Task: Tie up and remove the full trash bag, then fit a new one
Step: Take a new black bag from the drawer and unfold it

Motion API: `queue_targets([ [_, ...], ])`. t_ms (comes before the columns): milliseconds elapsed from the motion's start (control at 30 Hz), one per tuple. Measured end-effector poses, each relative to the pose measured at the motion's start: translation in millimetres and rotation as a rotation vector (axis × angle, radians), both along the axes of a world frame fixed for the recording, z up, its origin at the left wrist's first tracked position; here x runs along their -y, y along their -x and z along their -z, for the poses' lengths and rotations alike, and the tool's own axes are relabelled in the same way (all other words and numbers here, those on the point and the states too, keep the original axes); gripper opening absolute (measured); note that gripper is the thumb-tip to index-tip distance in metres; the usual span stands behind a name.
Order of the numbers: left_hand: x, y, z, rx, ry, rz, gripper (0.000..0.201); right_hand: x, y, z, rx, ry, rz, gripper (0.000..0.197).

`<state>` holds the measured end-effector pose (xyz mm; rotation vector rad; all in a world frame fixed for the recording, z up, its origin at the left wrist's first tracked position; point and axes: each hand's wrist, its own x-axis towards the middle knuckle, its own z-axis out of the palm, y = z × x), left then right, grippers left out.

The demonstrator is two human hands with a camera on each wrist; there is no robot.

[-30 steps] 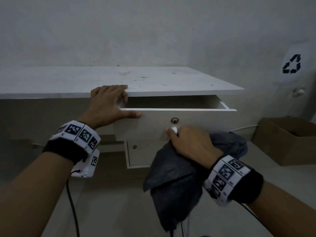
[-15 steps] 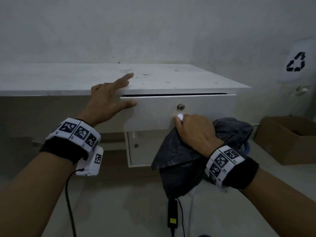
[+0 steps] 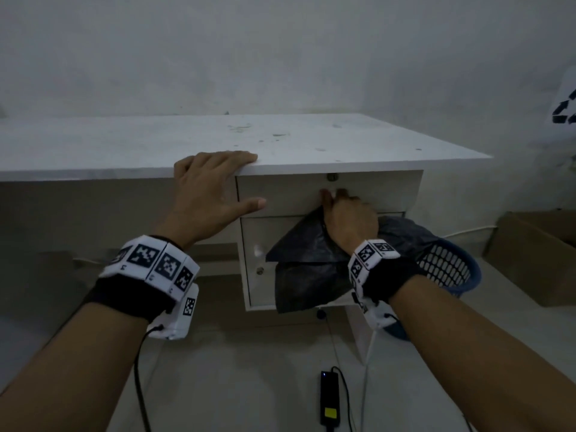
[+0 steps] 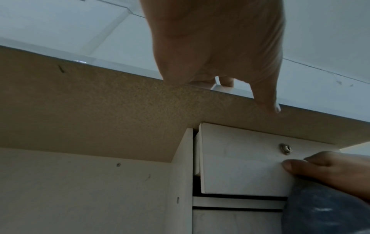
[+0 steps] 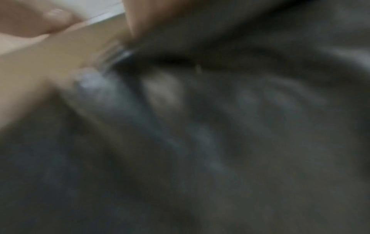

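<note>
A folded black trash bag (image 3: 305, 269) hangs from my right hand (image 3: 349, 216), whose curled fingers grip it while thumb and forefinger touch the small white knob of the top drawer (image 3: 290, 194). The drawer sits flush in the white desk (image 3: 124, 141). My left hand (image 3: 212, 188) lies on the desk's front edge, fingers flat over the top, thumb straight against the drawer front. In the left wrist view the left hand (image 4: 216, 47) is on the edge above the drawer (image 4: 240, 166), with the right hand (image 4: 328, 169) and bag (image 4: 324, 210) beside it. The right wrist view is blurred, mostly dark bag (image 5: 220, 142).
A blue perforated basket (image 3: 448, 272) stands on the floor to the right of the desk, partly behind my right wrist. A cardboard box (image 3: 530, 254) sits further right. A black power adapter (image 3: 329, 397) and cables lie on the floor below. A cupboard door (image 3: 255, 260) is under the drawer.
The drawer went from open to shut. My left hand moved from the drawer's top edge onto the desk edge. My right hand moved forward with the bag against the drawer front.
</note>
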<state>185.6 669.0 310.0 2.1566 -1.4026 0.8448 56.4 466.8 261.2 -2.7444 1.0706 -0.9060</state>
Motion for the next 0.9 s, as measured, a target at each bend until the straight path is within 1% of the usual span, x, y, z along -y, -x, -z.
queue_targets([
  [133, 0.6, 3.2, 0.0, -0.013, 0.023, 0.013, 0.077, 8.2, 4.8, -8.3, -0.011, -0.249, -0.143, 0.053],
  [200, 0.7, 3.6, 1.0, 0.002, 0.031, 0.017, 0.075, 10.5, 9.0, -2.3, -0.052, -0.295, -0.199, 0.051],
  [300, 3.0, 3.8, 2.1, 0.001, 0.073, 0.023, 0.073, 11.0, 16.6, 10.2, -0.062, -0.388, -0.268, 0.057],
  [367, 3.4, 6.8, 2.8, -0.038, 0.087, 0.026, 0.071, 7.6, 28.5, 9.1, -0.052, -0.428, -0.274, 0.058],
  [467, 0.8, 15.5, -12.4, -0.181, -0.02, -0.009, 0.069, 1.2, 52.1, -16.3, -0.129, -0.497, -0.262, 0.055],
  [567, -3.0, 29.5, -38.6, -0.382, -0.193, -0.08, 0.077, -5.1, 77.2, -63.0, -0.18, -0.589, -0.275, 0.056],
  [600, -3.4, 33.8, -52.1, -0.486, -0.262, -0.086, 0.083, -6.1, 84.3, -84.2, -0.183, -0.621, -0.273, 0.056],
  [633, -4.3, 39.1, -69.8, -0.627, -0.333, -0.086, 0.089, -7.6, 91.3, -107.1, -0.176, -0.655, -0.266, 0.055],
  [700, -4.6, 50.8, -118.2, -0.993, -0.475, -0.059, 0.097, -9.6, 102.4, -159.1, -0.145, -0.706, -0.24, 0.053],
  [733, -3.5, 58.9, -144.9, -1.16, -0.534, -0.042, 0.093, -11.2, 108.2, -185.5, -0.124, -0.726, -0.214, 0.051],
  [767, -0.6, 65.6, -171.1, -1.269, -0.6, -0.052, 0.089, -11.8, 110.9, -211.4, -0.094, -0.738, -0.181, 0.049],
  [800, 2.1, 73.1, -198.5, -1.338, -0.668, -0.065, 0.092, -11.0, 113.3, -235.7, -0.056, -0.746, -0.143, 0.048],
  [867, 6.0, 84.2, -245.1, -1.455, -0.808, -0.108, 0.118, -7.5, 114.3, -281.9, 0.034, -0.727, -0.083, 0.043],
  [900, 8.9, 86.6, -264.1, -1.539, -0.847, -0.135, 0.12, -5.1, 111.8, -303.3, 0.081, -0.7, -0.074, 0.041],
])
